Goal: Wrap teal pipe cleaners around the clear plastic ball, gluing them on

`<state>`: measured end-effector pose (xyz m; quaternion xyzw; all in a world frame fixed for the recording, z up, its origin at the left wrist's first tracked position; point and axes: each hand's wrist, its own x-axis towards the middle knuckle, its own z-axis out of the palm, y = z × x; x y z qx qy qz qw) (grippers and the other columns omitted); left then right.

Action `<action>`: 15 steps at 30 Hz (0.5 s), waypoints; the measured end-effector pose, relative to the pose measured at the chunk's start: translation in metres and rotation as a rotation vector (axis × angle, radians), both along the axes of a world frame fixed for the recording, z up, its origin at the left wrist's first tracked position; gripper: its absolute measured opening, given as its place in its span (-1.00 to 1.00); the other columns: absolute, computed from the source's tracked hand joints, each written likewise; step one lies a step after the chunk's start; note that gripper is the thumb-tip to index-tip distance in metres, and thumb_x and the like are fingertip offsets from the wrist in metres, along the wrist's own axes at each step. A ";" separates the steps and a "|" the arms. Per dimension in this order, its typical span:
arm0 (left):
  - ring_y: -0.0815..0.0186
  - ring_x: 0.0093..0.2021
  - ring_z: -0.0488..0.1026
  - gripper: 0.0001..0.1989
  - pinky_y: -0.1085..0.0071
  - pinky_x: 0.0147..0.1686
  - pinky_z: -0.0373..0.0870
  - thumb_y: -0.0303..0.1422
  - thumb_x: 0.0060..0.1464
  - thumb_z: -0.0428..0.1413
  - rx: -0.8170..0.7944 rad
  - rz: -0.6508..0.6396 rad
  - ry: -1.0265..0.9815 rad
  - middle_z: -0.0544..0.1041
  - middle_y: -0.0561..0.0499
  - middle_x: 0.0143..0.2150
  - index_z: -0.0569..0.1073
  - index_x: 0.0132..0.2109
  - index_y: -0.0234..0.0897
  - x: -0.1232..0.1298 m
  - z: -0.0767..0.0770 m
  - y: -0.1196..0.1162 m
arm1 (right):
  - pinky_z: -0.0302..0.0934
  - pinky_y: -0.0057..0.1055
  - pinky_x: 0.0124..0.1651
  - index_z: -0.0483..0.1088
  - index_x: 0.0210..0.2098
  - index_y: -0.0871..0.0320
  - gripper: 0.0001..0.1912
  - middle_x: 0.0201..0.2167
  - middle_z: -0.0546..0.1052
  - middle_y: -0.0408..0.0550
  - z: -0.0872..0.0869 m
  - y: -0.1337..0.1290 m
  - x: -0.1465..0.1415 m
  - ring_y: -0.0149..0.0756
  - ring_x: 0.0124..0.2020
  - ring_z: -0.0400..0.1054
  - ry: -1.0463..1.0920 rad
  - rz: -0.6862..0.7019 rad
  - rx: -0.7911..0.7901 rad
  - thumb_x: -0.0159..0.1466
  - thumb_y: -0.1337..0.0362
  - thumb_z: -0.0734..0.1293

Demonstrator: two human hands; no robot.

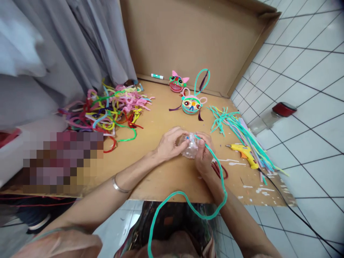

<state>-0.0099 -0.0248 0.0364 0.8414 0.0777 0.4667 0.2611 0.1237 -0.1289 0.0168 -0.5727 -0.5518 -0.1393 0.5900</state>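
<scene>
Between my two hands, just above the tabletop, is a small clear plastic piece (190,148), rounded like a cup or a bottle base. My left hand (173,143) grips its left side, fingers curled round it. On the other side my right hand (204,152) pinches the end of a long turquoise pipe cleaner (221,175) against the plastic. The pipe cleaner loops over my right forearm and down past the table edge toward my lap. Dark red pipe cleaners (221,171) lie partly hidden behind my right wrist.
A yellow glue gun (245,154) lies at right, its black cord running off the table. Turquoise and lilac pipe cleaners (247,138) lie beyond it; a colourful heap (115,105) is at left. Two decorated heads (191,105) and a glue stick (157,76) stand near the cardboard (188,39).
</scene>
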 end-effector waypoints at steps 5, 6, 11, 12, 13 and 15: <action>0.33 -0.23 0.57 -0.86 0.42 -0.18 0.52 -0.36 0.26 0.08 0.170 -0.005 -0.033 0.62 -0.11 -0.22 0.49 -0.14 -0.33 0.000 -0.001 0.003 | 0.36 -0.18 0.05 0.44 -0.11 0.11 -0.73 -0.18 0.54 0.00 0.004 -0.001 -0.002 -0.25 -0.09 0.45 -0.064 -0.056 -0.008 0.46 0.26 0.11; 0.33 -0.23 0.58 -0.85 0.43 -0.18 0.53 -0.36 0.27 0.07 0.211 0.008 -0.022 0.62 -0.11 -0.22 0.50 -0.14 -0.33 -0.001 -0.001 0.003 | 0.36 -0.18 0.05 0.43 -0.10 0.11 -0.73 -0.17 0.54 0.00 0.005 -0.002 -0.003 -0.25 -0.08 0.45 -0.070 -0.069 -0.017 0.46 0.27 0.11; 0.37 -0.22 0.60 -0.77 0.53 -0.25 0.52 -0.36 0.34 -0.03 0.430 0.112 0.096 0.64 -0.08 -0.17 0.52 -0.15 -0.28 -0.006 0.005 0.001 | 0.35 -0.18 0.05 0.42 -0.09 0.10 -0.74 -0.15 0.54 -0.01 0.006 -0.002 -0.006 -0.25 -0.07 0.43 -0.080 -0.074 -0.028 0.45 0.29 0.10; 0.38 -0.23 0.60 -0.76 0.54 -0.27 0.51 -0.36 0.35 -0.04 0.456 0.124 0.117 0.64 -0.08 -0.16 0.52 -0.15 -0.28 -0.007 0.006 0.001 | 0.35 -0.19 0.05 0.42 -0.09 0.10 -0.74 -0.15 0.54 -0.01 0.007 -0.002 -0.006 -0.25 -0.07 0.43 -0.082 -0.069 -0.026 0.45 0.29 0.10; 0.39 -0.24 0.60 -0.75 0.56 -0.30 0.50 -0.37 0.35 -0.06 0.477 0.133 0.136 0.64 -0.08 -0.17 0.52 -0.16 -0.28 -0.008 0.007 0.001 | 0.34 -0.20 0.05 0.42 -0.09 0.09 -0.74 -0.15 0.54 -0.01 0.007 -0.001 -0.006 -0.26 -0.07 0.42 -0.087 -0.062 -0.022 0.45 0.30 0.10; 0.39 -0.27 0.59 -0.75 0.56 -0.32 0.48 -0.39 0.35 -0.06 0.504 0.147 0.171 0.63 -0.08 -0.19 0.51 -0.18 -0.29 -0.010 0.009 0.000 | 0.34 -0.22 0.05 0.41 -0.08 0.08 -0.74 -0.16 0.54 -0.02 0.007 -0.001 -0.007 -0.27 -0.08 0.42 -0.104 -0.046 -0.017 0.45 0.31 0.11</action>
